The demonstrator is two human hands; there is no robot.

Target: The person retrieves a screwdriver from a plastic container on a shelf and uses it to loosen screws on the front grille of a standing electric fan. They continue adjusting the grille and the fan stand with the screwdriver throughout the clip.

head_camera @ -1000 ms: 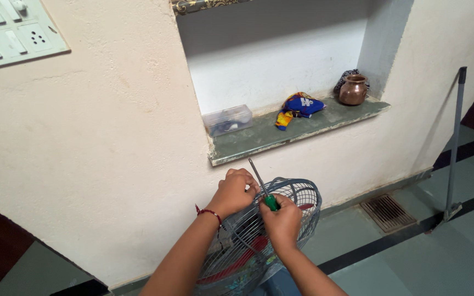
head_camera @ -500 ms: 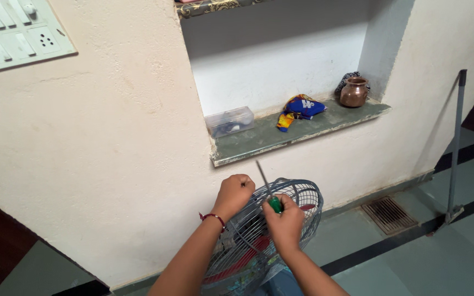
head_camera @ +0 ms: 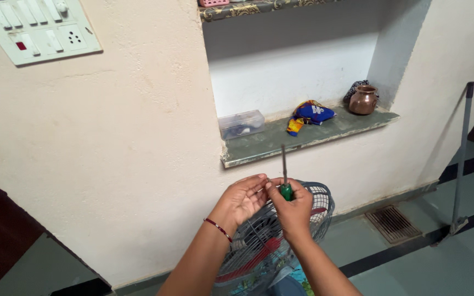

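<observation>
My right hand point(head_camera: 293, 205) grips a green-handled screwdriver point(head_camera: 285, 175) with its metal shaft pointing straight up. My left hand point(head_camera: 242, 198), a red bangle on its wrist, has its fingertips meeting the right hand's fingers by the handle; whether it pinches something small I cannot tell. Both hands hover just above the top rim of a grey wire fan guard point(head_camera: 316, 211), behind which red blades point(head_camera: 253, 260) show. The fan's lower part is hidden by my arms.
A wall niche with a green stone shelf point(head_camera: 259, 151) holds a clear plastic box point(head_camera: 241, 124), a blue and yellow cloth bundle point(head_camera: 309, 114) and a copper pot point(head_camera: 363, 100). A switchboard point(head_camera: 37, 27) sits upper left. A pole point(head_camera: 462, 159) leans right, near a floor drain point(head_camera: 392, 223).
The view has shifted, so the niche sits lower in frame. The screwdriver went from tilted to upright, and my hands have closed together over the fan guard.
</observation>
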